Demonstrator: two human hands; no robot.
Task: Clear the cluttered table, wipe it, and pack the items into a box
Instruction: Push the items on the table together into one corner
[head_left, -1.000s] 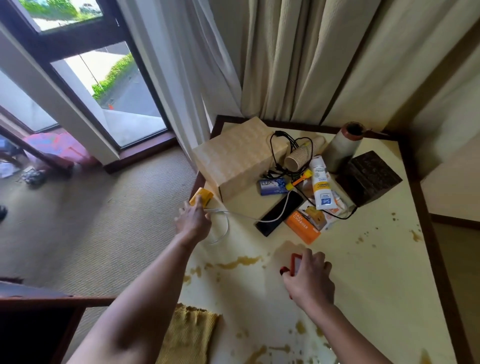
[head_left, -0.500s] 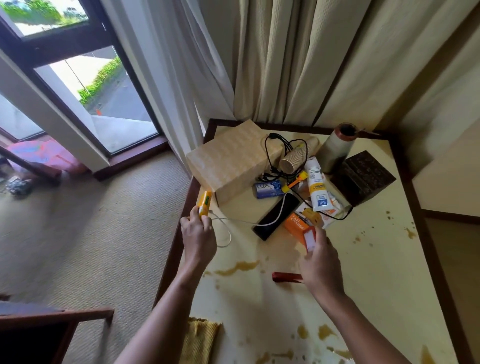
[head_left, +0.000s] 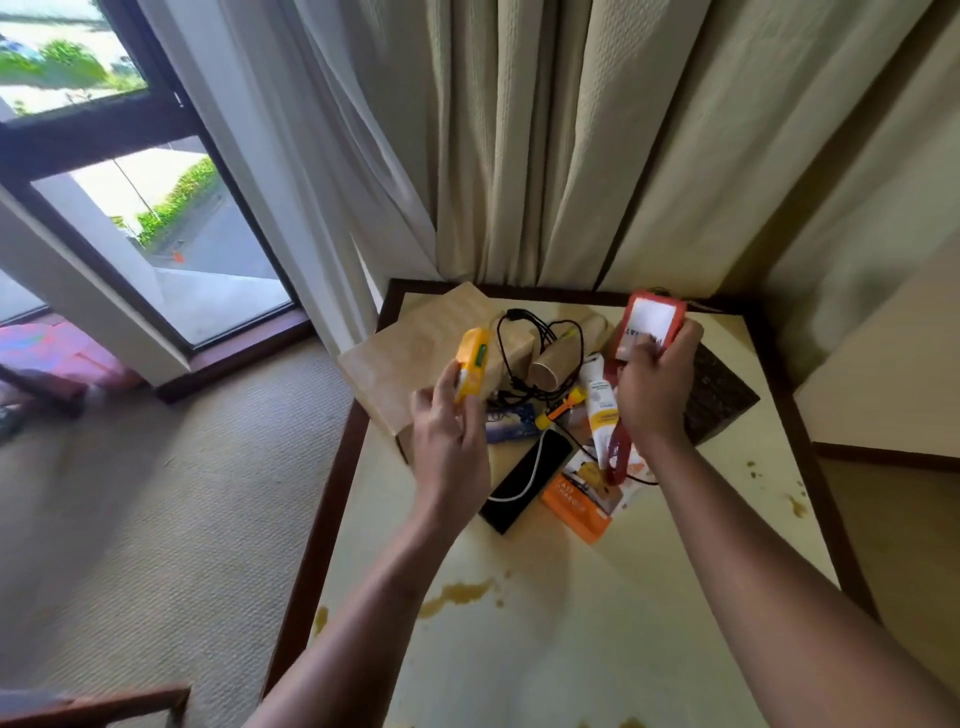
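My left hand (head_left: 447, 441) holds a small yellow device (head_left: 471, 366) up above the beige box (head_left: 415, 358) at the table's far left. My right hand (head_left: 652, 389) grips a red card holder (head_left: 650, 325) with a white card, and its red strap (head_left: 617, 457) dangles over the clutter. Below lie a paper cup (head_left: 553, 366), black cables (head_left: 524, 343), a white tube (head_left: 600, 410), a black phone (head_left: 524, 480) with a white cable, an orange packet (head_left: 574, 506) and a blue soap pack (head_left: 509, 418). The cream table (head_left: 545, 623) has brown spill stains.
A dark wooden block (head_left: 719, 395) sits at the far right behind my right hand. Curtains (head_left: 545, 145) hang just behind the table. A window (head_left: 130, 197) and carpet floor (head_left: 156, 493) lie to the left. A dark wooden chair part (head_left: 98, 701) shows at bottom left.
Both hands rose from the table: the left lifted the yellow device over the box, the right picked up the red card holder and its strap. The view shifted downward over the table.
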